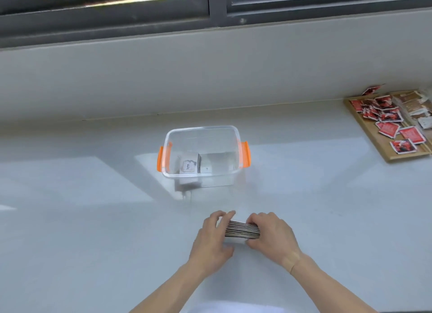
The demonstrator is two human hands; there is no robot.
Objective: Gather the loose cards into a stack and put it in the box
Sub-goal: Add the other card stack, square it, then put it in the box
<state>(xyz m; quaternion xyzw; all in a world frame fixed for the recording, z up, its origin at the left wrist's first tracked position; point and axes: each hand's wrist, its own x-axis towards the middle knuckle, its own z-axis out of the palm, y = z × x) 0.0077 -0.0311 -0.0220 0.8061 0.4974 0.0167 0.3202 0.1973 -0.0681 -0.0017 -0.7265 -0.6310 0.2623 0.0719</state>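
Pale grey desk (93, 219) runs under a dark-framed window (210, 8). Both forearms reach in from the near edge, palms facing each other. Left hand (211, 237) and right hand (272, 236) are curled shut on the stack of cards (242, 229), pressed between them and standing on edge, its long axis running left to right. Beyond it, toward the desk's middle, sits the clear box (203, 130) with orange latches, holding some cards. At the far right edge lies a wooden tray (383, 149) of red packets.
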